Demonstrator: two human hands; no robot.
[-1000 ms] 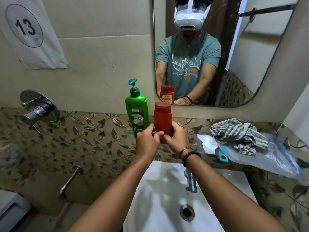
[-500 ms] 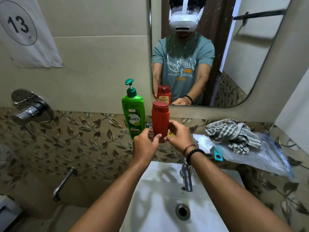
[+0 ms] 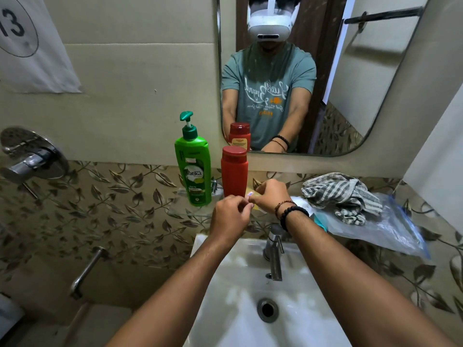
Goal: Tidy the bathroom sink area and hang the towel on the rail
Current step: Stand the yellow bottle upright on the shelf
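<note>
The checked towel [image 3: 338, 196] lies crumpled on the glass shelf [image 3: 190, 209], right of the red bottle [image 3: 234, 171] and partly on a clear plastic bag [image 3: 385, 231]. The red bottle stands upright, with the green shampoo bottle [image 3: 193, 169] just to its left. Just in front of the red bottle, the left hand [image 3: 231, 219] and right hand [image 3: 271, 196] meet, fingers curled; whether they pinch something I cannot tell. Below the red bottle sits the white sink [image 3: 233, 284].

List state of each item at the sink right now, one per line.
Green shampoo bottle: upright on shelf, pump on.
Red bottle: upright beside it, capped.
Towel: crumpled on shelf, not hung.
Plastic bag: lying flat under towel.
Tap: no water running.
Left hand: at red bottle's base, grip unclear.
Right hand: pinching a small item.
</note>
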